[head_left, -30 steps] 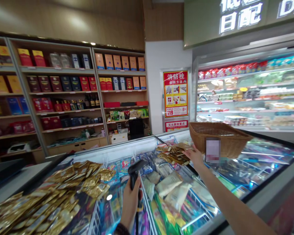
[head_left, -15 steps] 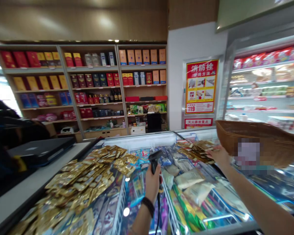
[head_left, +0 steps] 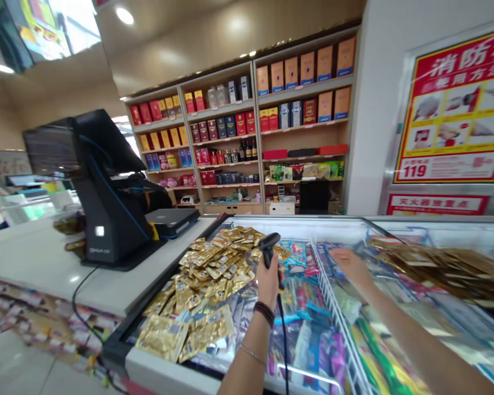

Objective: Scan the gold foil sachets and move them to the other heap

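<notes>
My left hand [head_left: 268,278], with a dark beaded bracelet at the wrist, is wrapped round the handle of a black handheld scanner [head_left: 268,241] whose cord hangs down. The scanner's head points away over the freezer. Just left of it, a heap of gold packets [head_left: 218,263] lies on top of the freezer. My right hand [head_left: 348,260] is over the freezer's middle; its fingers are blurred, and I cannot make out whether they hold anything. More gold packets [head_left: 440,266] are piled to its right.
A black checkout terminal [head_left: 111,203] and a flat black box [head_left: 173,219] stand on the white counter [head_left: 33,247] at left. Colourful packs and white wire dividers [head_left: 333,312] show inside the freezer. Shelves of boxed goods [head_left: 230,126] line the back wall.
The view has turned left, bringing the terminal and counter in. My right hand has moved left, away from the right gold pile and closer to the scanner, which my left hand still holds.
</notes>
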`<action>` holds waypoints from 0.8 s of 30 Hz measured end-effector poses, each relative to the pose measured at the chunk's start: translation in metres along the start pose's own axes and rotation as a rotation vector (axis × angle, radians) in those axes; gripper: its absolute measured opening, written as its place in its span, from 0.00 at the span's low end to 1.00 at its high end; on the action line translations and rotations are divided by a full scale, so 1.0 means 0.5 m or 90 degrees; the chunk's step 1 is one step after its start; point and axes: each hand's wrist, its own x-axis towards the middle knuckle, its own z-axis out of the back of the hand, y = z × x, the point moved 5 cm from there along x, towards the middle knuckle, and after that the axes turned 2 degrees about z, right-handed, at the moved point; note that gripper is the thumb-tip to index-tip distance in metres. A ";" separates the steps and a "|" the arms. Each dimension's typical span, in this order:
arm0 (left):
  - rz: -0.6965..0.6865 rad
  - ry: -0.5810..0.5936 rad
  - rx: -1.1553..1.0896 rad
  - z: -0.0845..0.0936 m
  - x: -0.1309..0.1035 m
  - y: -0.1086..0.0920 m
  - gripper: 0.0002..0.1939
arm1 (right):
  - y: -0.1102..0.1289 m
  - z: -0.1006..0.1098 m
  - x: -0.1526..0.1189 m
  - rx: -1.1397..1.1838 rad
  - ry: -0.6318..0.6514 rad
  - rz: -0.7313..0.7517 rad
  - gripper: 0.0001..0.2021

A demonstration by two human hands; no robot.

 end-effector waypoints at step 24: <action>0.022 -0.032 0.033 0.040 0.017 0.040 0.32 | 0.065 -0.185 -0.025 -0.031 0.029 -0.012 0.14</action>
